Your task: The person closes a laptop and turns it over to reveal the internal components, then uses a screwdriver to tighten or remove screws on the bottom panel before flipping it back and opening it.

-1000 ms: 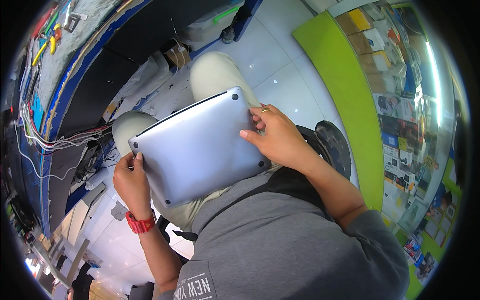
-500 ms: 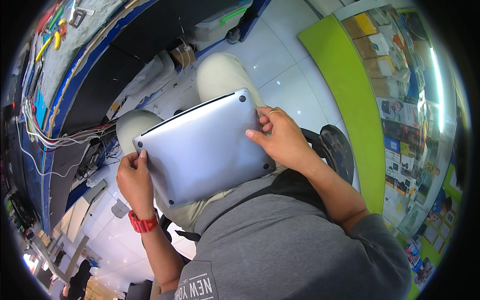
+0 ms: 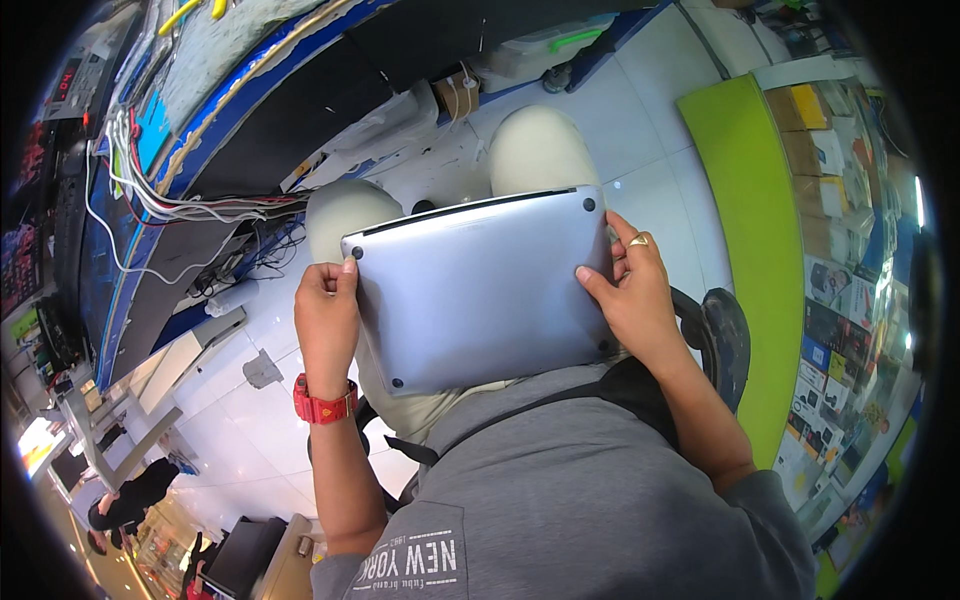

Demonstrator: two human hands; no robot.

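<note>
A closed silver-grey laptop (image 3: 480, 290) rests across my lap with its underside up. Round black feet show at its corners, and a dark hinge gap runs along the edge by my knees. My left hand (image 3: 328, 312) pinches the left edge near the far left corner, thumb on top and fingers curled under. At the right edge, my right hand (image 3: 638, 290) grips the laptop, its thumb on the metal base and its other fingers at the side and partly hidden below. A red watch (image 3: 325, 399) is on my left wrist.
To the left stands a blue-edged workbench (image 3: 250, 95) with hanging cables (image 3: 190, 210). A bright green panel (image 3: 750, 250) borders a glass display case of boxes on the right. Ahead, a clear plastic bin (image 3: 535, 58) sits under the bench. Another person (image 3: 135, 495) appears at lower left.
My view has turned, so the laptop and my hands appear farther right and the laptop looks more level. Both hands keep their hold on its sides.
</note>
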